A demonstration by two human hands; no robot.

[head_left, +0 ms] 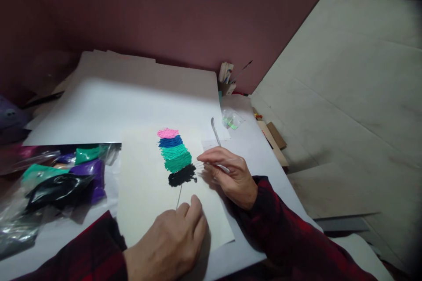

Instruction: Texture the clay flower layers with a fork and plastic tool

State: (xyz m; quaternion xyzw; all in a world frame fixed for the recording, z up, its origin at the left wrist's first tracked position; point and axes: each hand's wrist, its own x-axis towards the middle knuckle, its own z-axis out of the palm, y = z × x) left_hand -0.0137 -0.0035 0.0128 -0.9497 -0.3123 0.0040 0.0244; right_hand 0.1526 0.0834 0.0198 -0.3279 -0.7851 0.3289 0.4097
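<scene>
A cream sheet of paper (pixel 141 210) carries a column of thick, textured coloured patches: pink (pixel 168 133), blue (pixel 170 141), light to darker green (pixel 177 158) and black (pixel 182 175) at the bottom. My right hand (pixel 232 173) pinches a metal fork (pixel 224 168), its slightly blurred tines beside the black patch's right edge. Above that hand shows a curved metal handle (pixel 215 131); I cannot tell whether it belongs to the same fork. My left hand (pixel 171 235) is closed on a thin rod (pixel 179 196) whose tip reaches the black patch's lower edge.
Clear bags hold black (pixel 59 189), purple (pixel 95 180) and green (pixel 87 154) material at the left. Large white sheets (pixel 132 96) lie behind, against a dark reddish wall. A small clear bag (pixel 232 118) and small boxes (pixel 226 72) stand near the table's right edge.
</scene>
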